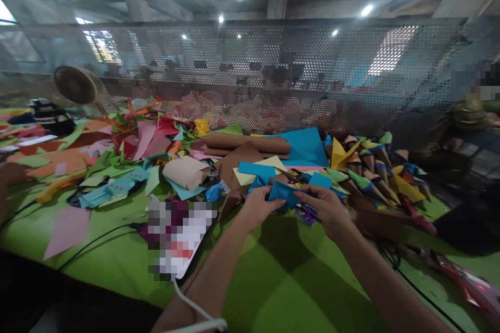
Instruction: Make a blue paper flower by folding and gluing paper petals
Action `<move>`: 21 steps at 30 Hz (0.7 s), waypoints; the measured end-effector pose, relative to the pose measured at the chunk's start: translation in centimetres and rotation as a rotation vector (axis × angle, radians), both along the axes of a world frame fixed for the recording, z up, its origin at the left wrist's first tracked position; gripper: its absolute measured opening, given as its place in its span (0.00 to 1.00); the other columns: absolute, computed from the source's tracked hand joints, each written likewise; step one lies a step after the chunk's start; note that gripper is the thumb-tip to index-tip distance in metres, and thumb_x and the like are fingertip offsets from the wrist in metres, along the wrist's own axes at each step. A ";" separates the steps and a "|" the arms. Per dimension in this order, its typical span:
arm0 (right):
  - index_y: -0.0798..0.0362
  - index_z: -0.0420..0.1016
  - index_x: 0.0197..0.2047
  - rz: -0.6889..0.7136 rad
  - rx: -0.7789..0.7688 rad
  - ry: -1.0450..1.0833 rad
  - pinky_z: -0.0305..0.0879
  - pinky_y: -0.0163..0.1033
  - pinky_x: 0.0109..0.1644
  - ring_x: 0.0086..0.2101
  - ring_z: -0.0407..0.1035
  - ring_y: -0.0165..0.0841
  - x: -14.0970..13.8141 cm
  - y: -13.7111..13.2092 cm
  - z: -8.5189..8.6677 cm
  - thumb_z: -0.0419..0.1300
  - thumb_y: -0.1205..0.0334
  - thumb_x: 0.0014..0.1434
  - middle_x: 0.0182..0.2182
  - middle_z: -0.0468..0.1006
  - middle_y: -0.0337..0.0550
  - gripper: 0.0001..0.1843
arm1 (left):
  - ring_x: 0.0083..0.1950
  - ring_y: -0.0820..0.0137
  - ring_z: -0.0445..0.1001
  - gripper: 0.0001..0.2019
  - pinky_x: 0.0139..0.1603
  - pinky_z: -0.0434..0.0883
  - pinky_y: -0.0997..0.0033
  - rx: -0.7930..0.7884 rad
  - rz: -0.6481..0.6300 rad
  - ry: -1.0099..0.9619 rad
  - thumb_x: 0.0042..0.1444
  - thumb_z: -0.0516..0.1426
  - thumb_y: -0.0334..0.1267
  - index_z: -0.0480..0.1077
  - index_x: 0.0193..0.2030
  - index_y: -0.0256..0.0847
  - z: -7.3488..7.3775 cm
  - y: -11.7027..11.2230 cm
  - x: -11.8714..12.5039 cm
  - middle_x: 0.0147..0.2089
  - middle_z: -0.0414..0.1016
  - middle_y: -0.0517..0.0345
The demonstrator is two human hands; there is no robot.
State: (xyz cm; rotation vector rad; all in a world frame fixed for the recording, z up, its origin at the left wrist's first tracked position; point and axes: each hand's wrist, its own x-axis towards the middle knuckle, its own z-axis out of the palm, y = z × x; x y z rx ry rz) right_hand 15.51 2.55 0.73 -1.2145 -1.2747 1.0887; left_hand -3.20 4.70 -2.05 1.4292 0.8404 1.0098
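A small bright blue piece of felt or paper [282,193] is held up between my hands above the near middle of the table. My left hand [258,207] pinches its left side, and my right hand [321,209] pinches its right edge, fingers closed. Just behind my hands lie more blue pieces [257,169] on a pale yellow sheet [276,162]. Dark-bladed scissors [291,176] are partly hidden among them. A small purple item in clear wrap [306,215] lies below my right hand.
Brown rolls [248,144] and a large blue sheet [308,146] lie farther back. Several brown cones with coloured tips [365,166] are heaped right. A red corded tool [464,278] and a white cabled device [195,234] flank my forearms. Another person's arm [10,177] shows left.
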 end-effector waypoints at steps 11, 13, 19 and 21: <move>0.49 0.82 0.27 0.057 0.118 -0.183 0.66 0.42 0.37 0.32 0.71 0.39 -0.7 -0.4 0.8 0.72 0.49 0.43 0.26 0.79 0.40 0.13 | 0.28 0.69 0.68 0.03 0.28 0.59 0.73 0.226 0.070 0.307 0.48 0.60 0.36 0.74 0.26 0.39 1.2 -0.5 -0.7 0.24 0.71 0.62; 0.50 0.80 0.28 0.047 0.064 -0.122 0.65 0.39 0.32 0.27 0.69 0.36 -0.5 -0.3 0.7 0.72 0.48 0.43 0.25 0.78 0.39 0.15 | 0.28 0.69 0.70 0.07 0.30 0.63 0.73 0.162 0.108 0.233 0.49 0.62 0.40 0.74 0.30 0.39 1.1 -0.2 -0.9 0.25 0.72 0.61; 0.51 0.82 0.31 0.095 -0.015 -0.078 0.63 0.37 0.30 0.27 0.68 0.33 -0.3 -0.5 1.2 0.74 0.50 0.39 0.28 0.79 0.40 0.18 | 0.29 0.71 0.69 0.07 0.29 0.64 0.74 0.172 0.158 0.185 0.47 0.65 0.38 0.73 0.28 0.39 0.8 0.3 -1.2 0.25 0.72 0.61; 0.52 0.80 0.28 0.053 -0.022 -0.045 0.59 0.35 0.27 0.24 0.65 0.31 -0.4 -0.6 1.3 0.74 0.48 0.39 0.23 0.76 0.38 0.18 | 0.30 0.70 0.71 0.07 0.30 0.65 0.74 0.162 0.152 0.142 0.47 0.65 0.38 0.74 0.31 0.39 0.7 0.3 -0.9 0.27 0.73 0.60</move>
